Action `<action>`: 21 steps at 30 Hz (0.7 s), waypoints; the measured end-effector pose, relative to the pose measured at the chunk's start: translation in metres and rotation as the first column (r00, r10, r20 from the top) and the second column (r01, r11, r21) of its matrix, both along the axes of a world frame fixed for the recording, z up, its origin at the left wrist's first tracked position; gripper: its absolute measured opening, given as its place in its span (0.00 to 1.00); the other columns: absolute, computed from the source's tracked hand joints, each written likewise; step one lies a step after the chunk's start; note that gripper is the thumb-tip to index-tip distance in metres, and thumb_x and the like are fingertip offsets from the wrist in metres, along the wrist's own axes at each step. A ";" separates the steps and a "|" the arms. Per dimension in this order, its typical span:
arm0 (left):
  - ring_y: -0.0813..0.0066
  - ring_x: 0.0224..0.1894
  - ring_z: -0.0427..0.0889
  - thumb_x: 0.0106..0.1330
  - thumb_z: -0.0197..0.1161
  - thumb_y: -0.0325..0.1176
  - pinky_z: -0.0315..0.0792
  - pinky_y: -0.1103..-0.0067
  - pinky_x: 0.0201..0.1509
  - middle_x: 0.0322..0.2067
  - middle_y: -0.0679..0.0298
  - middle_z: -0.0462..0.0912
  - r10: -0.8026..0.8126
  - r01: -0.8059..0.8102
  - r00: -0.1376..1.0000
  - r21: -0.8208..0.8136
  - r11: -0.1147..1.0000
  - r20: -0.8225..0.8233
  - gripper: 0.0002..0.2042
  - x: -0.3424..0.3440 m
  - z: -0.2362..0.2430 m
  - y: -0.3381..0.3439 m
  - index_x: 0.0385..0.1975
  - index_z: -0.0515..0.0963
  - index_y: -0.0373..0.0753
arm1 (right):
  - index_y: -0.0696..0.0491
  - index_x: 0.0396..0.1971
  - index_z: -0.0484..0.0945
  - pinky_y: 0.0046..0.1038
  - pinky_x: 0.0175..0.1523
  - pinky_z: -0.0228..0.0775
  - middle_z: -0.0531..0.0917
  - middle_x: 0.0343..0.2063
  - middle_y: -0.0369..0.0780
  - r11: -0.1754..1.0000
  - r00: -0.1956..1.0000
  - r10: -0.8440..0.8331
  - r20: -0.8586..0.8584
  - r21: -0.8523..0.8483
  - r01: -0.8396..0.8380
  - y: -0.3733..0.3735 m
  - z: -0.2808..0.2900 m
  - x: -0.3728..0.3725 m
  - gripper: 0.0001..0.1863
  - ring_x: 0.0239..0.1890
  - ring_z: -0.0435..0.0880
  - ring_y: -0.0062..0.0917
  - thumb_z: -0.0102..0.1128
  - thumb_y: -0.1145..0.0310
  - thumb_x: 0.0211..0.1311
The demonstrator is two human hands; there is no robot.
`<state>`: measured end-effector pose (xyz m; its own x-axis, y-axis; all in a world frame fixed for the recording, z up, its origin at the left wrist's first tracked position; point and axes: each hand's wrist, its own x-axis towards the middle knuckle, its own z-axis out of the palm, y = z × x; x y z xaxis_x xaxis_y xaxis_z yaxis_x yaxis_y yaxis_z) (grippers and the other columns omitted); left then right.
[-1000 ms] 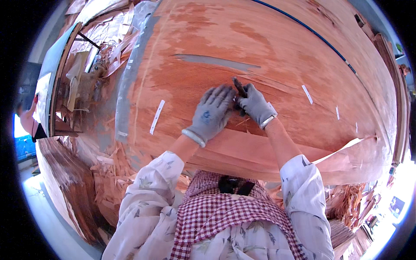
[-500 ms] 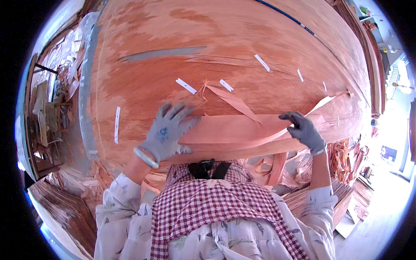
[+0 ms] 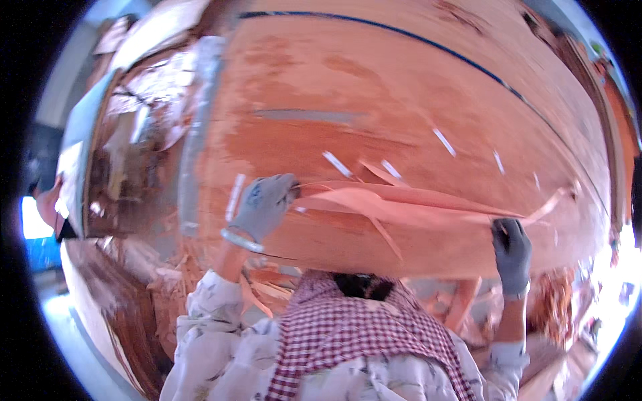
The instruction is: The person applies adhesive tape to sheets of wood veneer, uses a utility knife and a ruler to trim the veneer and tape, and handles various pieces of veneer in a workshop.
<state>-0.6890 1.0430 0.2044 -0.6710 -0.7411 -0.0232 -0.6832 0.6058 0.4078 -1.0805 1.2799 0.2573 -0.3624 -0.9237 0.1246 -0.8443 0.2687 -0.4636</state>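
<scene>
A long, thin strip of reddish wood veneer (image 3: pixel 414 208) stretches between my hands over a broad sheet of reddish veneer (image 3: pixel 267 147). In a grey glove, my left hand (image 3: pixel 266 204) closes its fingers on the strip's left end. My right hand (image 3: pixel 511 250), gloved in grey too, pinches it near the right end, where a curled tail sticks out past the fingers. The strip is folded and rippled along its length. A narrow sliver of veneer (image 3: pixel 386 239) shows just below it. Short white tape pieces (image 3: pixel 336 164) lie on the sheet beyond.
A dark blue band (image 3: pixel 401 31) curves across the far part of the sheet. Veneer scraps (image 3: pixel 461 304) lie below its near edge. Stacked veneer (image 3: pixel 110 294) stands at the lower left. At the far left, part of a person (image 3: pixel 50 204) shows, blurred.
My left hand was spread flat on the strip; now it grips the strip's left end. The strip has been lifted and folded up. The whole view has shifted and turned.
</scene>
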 end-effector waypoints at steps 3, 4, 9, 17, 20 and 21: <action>0.56 0.35 0.79 0.61 0.57 0.32 0.70 0.67 0.36 0.29 0.51 0.79 0.171 -0.171 0.985 0.002 0.985 0.030 0.07 0.022 0.034 -0.020 0.33 0.75 0.35 | 0.56 0.34 0.75 0.37 0.34 0.71 0.80 0.32 0.46 0.991 0.999 0.049 0.016 -0.126 -0.046 -0.001 0.009 0.014 0.13 0.30 0.80 0.41 0.57 0.82 0.45; 0.56 0.35 0.80 0.62 0.57 0.33 0.70 0.67 0.36 0.29 0.50 0.79 0.227 -0.227 0.974 0.017 0.974 0.029 0.08 0.025 0.042 -0.028 0.34 0.75 0.34 | 0.55 0.34 0.75 0.37 0.33 0.72 0.80 0.33 0.46 0.990 0.997 0.058 0.048 -0.130 -0.051 0.001 0.003 0.015 0.13 0.30 0.80 0.41 0.57 0.81 0.45; 0.53 0.43 0.79 0.63 0.57 0.37 0.70 0.67 0.46 0.37 0.46 0.80 0.337 -0.334 0.941 -0.059 0.941 0.031 0.14 0.065 0.047 -0.078 0.40 0.76 0.33 | 0.53 0.36 0.74 0.38 0.33 0.71 0.79 0.33 0.45 0.990 0.987 0.141 0.077 0.013 -0.143 0.003 -0.032 0.026 0.14 0.33 0.80 0.44 0.55 0.80 0.46; 0.55 0.47 0.79 0.61 0.56 0.39 0.69 0.69 0.51 0.42 0.48 0.80 0.233 -0.257 0.923 0.038 0.966 0.305 0.17 0.056 0.006 -0.173 0.44 0.77 0.33 | 0.50 0.36 0.75 0.40 0.34 0.72 0.78 0.32 0.45 0.937 0.975 0.189 0.117 0.274 -0.215 0.000 -0.047 0.073 0.13 0.33 0.79 0.44 0.56 0.76 0.48; 0.52 0.46 0.78 0.61 0.54 0.40 0.69 0.68 0.50 0.41 0.48 0.80 0.212 -0.174 0.895 -0.129 0.976 0.393 0.16 0.063 -0.022 -0.204 0.42 0.77 0.34 | 0.49 0.36 0.76 0.39 0.35 0.72 0.78 0.33 0.43 0.936 0.981 0.162 0.110 0.299 -0.188 -0.008 -0.038 0.091 0.12 0.33 0.79 0.43 0.56 0.75 0.49; 0.50 0.44 0.79 0.61 0.53 0.41 0.69 0.66 0.49 0.39 0.47 0.80 0.175 -0.142 0.876 -0.106 0.984 0.449 0.16 0.060 -0.026 -0.211 0.40 0.77 0.35 | 0.49 0.37 0.76 0.38 0.36 0.73 0.79 0.33 0.43 0.942 0.985 0.141 0.101 0.293 -0.165 -0.009 -0.034 0.094 0.12 0.33 0.79 0.42 0.55 0.75 0.50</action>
